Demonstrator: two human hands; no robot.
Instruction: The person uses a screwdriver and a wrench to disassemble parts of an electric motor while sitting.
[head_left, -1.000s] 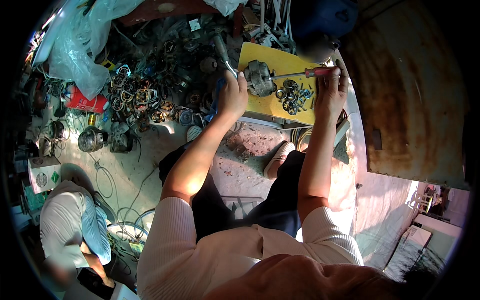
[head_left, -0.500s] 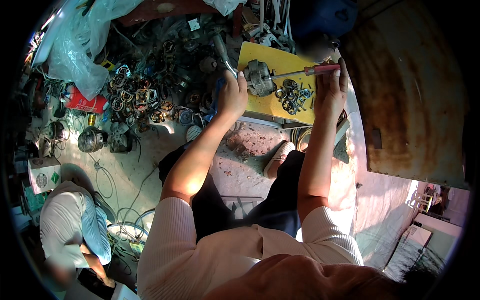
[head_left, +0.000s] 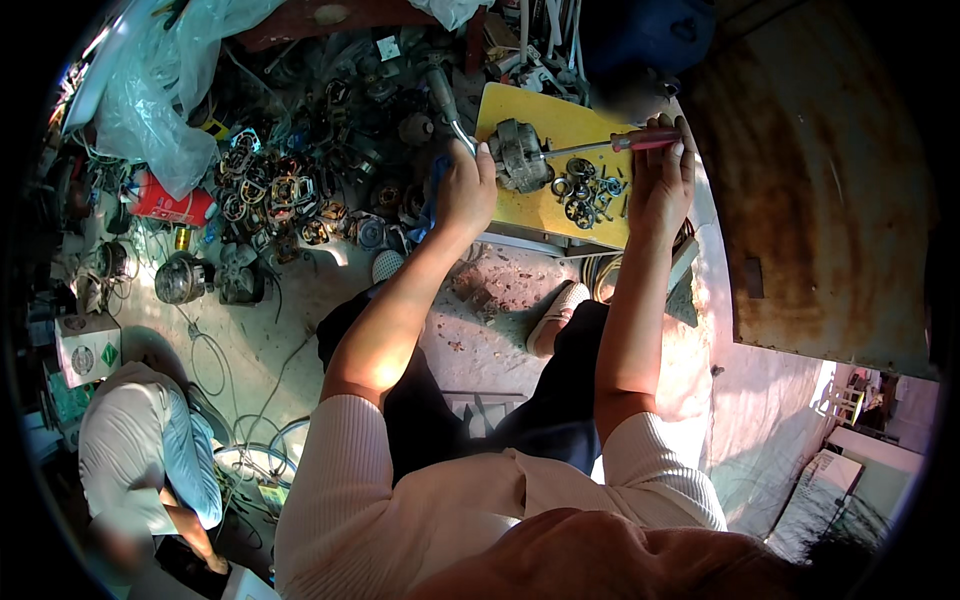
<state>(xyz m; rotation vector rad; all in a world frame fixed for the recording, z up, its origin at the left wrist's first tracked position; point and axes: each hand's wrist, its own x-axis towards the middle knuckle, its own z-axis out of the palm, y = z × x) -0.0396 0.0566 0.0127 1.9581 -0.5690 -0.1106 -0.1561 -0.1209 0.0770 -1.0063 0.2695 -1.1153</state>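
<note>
A grey metal motor body sits on a yellow board ahead of me. On its left side my left hand is closed around the metal shank of a grey-handled tool; the tool's lower end is hidden by the hand, so I cannot tell its kind. In my right hand is a screwdriver with a red handle, the fingers against its butt. Its shaft lies level, and the tip meets the motor's right side. Below the shaft lie several bearing rings and screws.
A heap of motor parts covers the floor at left, beside clear plastic sheeting. A rusty metal panel stands at right. Loose cables trail on the floor. Another person bends down at lower left.
My right fingers have shifted slightly on the screwdriver's handle. The motor and my left hand look almost the same.
</note>
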